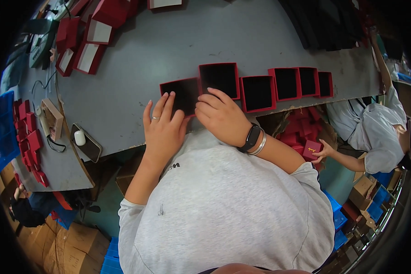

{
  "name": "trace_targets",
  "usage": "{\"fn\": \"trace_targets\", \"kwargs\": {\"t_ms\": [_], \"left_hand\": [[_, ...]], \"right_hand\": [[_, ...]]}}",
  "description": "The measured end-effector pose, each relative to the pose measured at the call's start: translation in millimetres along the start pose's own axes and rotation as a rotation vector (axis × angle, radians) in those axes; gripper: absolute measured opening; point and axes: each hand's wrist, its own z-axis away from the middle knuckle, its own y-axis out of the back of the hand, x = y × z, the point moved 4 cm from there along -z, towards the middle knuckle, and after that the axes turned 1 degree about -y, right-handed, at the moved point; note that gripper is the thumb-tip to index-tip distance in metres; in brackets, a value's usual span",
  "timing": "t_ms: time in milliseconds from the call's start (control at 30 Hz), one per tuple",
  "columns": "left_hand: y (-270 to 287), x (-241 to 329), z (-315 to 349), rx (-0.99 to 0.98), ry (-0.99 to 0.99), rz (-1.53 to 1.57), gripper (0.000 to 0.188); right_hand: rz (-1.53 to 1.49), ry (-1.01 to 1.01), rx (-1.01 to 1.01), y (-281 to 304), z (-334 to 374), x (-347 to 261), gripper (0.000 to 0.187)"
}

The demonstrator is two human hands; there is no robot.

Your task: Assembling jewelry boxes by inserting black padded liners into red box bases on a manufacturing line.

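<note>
A shallow red box (pixel 185 86) with a black lining lies slightly turned on the grey table in front of me. My left hand (pixel 163 130) reaches over its near left side, fingers spread and fingertips on the black lining. My right hand (pixel 223 116) has its fingers curled over the box's right wall; the thumb is hidden. Just beyond the right hand sits another red box (pixel 219 81) with black inside. A third lined box (pixel 257 93) stands to its right, and several more boxes (pixel 286 84) continue that row along the table edge.
Red boxes with white insides (pixel 89 57) are heaped at the far left. Black sheets (pixel 324 23) lie at the far right. A phone (pixel 90 145) carries a white earbud case (pixel 80 138). At the right, another person's hand (pixel 323 151) holds a small red box (pixel 311 150) over a carton.
</note>
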Motion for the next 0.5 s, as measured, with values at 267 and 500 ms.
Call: {"fn": "trace_targets", "kwargs": {"t_ms": [267, 500], "left_hand": [[2, 15, -18, 0.106, 0.009, 0.003, 0.026], [-12, 42, -48, 0.145, -0.235, 0.155, 0.016]], "right_hand": [[0.000, -0.320, 0.183, 35, 61, 28, 0.041], [0.155, -0.506, 0.168, 6, 123, 73, 0.041]]}}
